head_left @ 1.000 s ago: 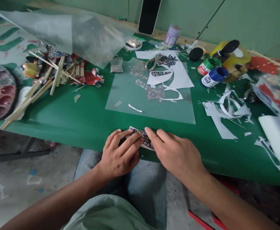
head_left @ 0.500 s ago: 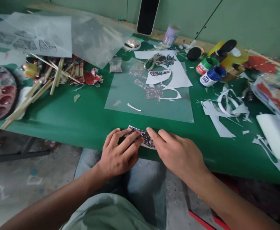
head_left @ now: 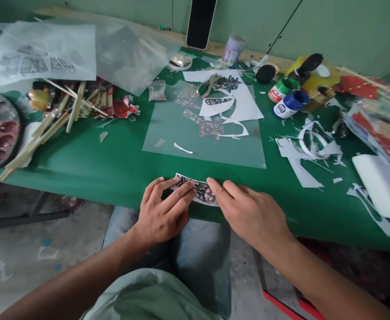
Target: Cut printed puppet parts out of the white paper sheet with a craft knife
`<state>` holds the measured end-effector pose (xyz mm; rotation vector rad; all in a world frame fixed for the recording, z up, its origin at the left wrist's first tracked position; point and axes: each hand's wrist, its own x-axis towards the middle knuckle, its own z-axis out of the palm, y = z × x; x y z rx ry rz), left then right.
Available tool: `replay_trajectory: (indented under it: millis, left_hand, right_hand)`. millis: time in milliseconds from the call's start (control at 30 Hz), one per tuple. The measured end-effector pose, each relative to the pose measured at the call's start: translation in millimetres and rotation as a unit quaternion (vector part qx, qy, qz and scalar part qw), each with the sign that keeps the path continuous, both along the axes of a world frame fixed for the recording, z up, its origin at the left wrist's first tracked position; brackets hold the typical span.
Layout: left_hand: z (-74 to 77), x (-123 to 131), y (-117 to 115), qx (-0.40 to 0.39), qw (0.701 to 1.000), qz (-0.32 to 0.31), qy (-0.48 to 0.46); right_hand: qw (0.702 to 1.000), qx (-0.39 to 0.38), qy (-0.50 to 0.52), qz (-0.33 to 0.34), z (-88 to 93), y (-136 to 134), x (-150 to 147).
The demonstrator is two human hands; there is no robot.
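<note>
A small patterned paper piece (head_left: 203, 192) with a white border lies at the front edge of the green table (head_left: 114, 155). My left hand (head_left: 166, 211) rests on its left part, fingers spread, fingertips pressing it down. At the piece's right end is my right hand (head_left: 251, 211), its fingers bunched together with the index fingertip on the paper's upper edge. Whether that hand pinches anything beneath is hidden. Beyond both hands lies a translucent sheet (head_left: 174, 138) bearing patterned cut-outs, white paper (head_left: 248, 104) and pliers (head_left: 208, 85).
Open paint jars (head_left: 290, 104) and paper scraps (head_left: 298, 166) are on the right. Wooden sticks (head_left: 53, 124), a paint palette (head_left: 1, 133) and printed sheets (head_left: 44, 53) lie left. A phone (head_left: 201, 22) leans on the back wall.
The camera view has shifted slightly. My right fingers have moved a little away from my left fingers, and more of the patterned piece shows between them.
</note>
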<state>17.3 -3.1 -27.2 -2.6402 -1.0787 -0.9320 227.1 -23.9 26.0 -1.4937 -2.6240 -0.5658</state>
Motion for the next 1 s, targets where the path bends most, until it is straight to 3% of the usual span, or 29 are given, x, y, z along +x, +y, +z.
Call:
replay_trajectory:
  millis: [1000]
  left_hand:
    - [2.2, 0.3, -0.3, -0.007, 1.0, -0.004, 0.02]
  right_hand:
    - [1.0, 0.008, -0.016, -0.006, 0.4, -10.6, 14.6]
